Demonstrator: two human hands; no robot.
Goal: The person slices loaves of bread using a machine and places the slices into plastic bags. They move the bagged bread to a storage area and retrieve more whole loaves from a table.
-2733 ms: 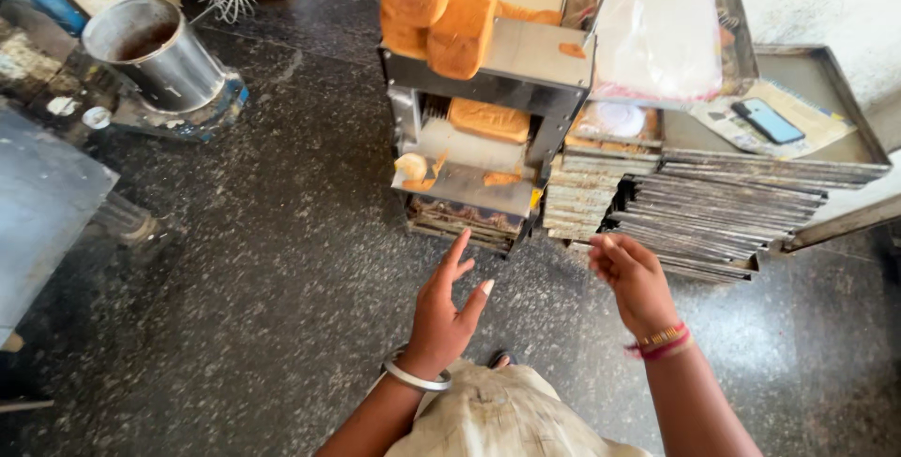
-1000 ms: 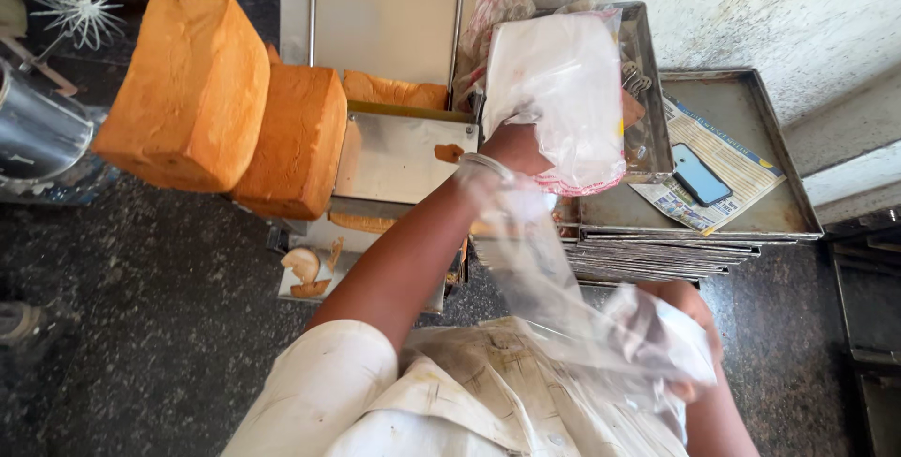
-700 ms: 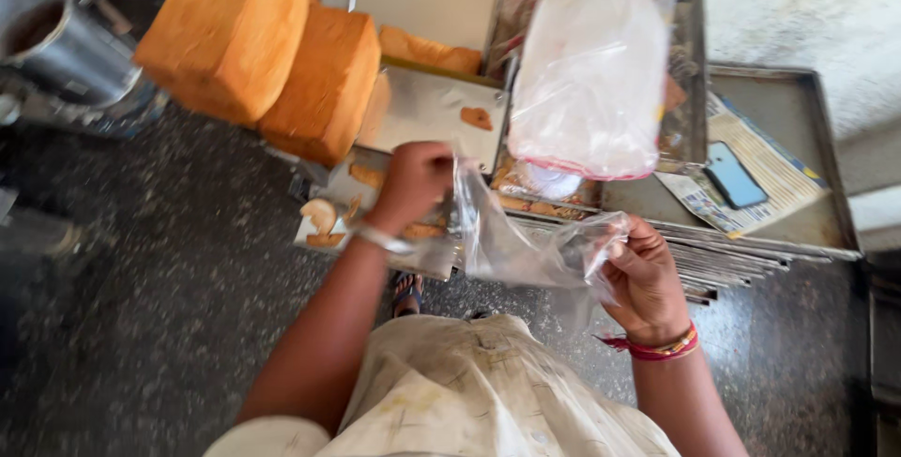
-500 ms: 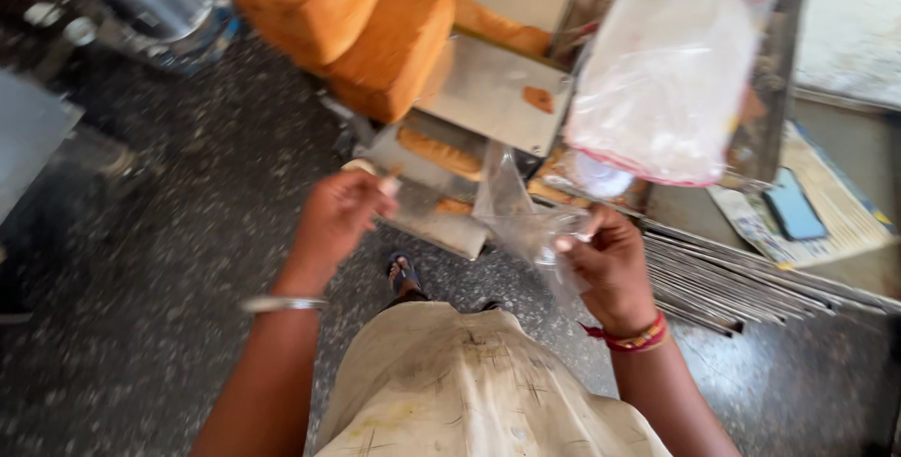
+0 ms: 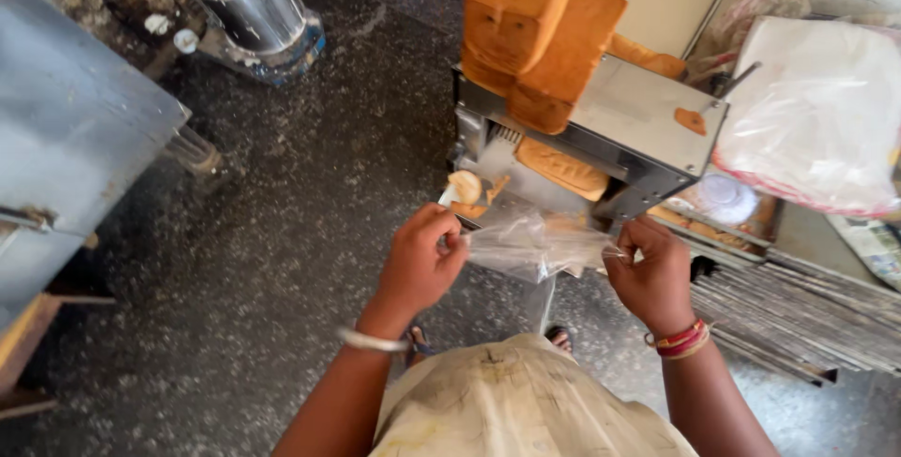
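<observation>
Clear plastic bag (image 5: 535, 243) stretched between both pinching hands — left hand (image 5: 419, 265), right hand (image 5: 653, 274) — best kept taut, mouth pulled evenly.

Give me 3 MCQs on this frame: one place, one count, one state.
1. Where is the clear plastic bag?
A. on the floor
B. stretched between both hands
C. on top of the loaves

2. How many whole loaves stand on top of the metal machine?
A. two
B. five
C. none

3. How are the hands occupied?
A. both free
B. only the right one grips
C. both pinch the bag

Key:
1 B, the bag spans from the left hand to the right hand, in front of the machine.
2 A, two brown block loaves stand side by side on the machine's top.
3 C, the fingers of each hand close on one edge of the bag.
</observation>
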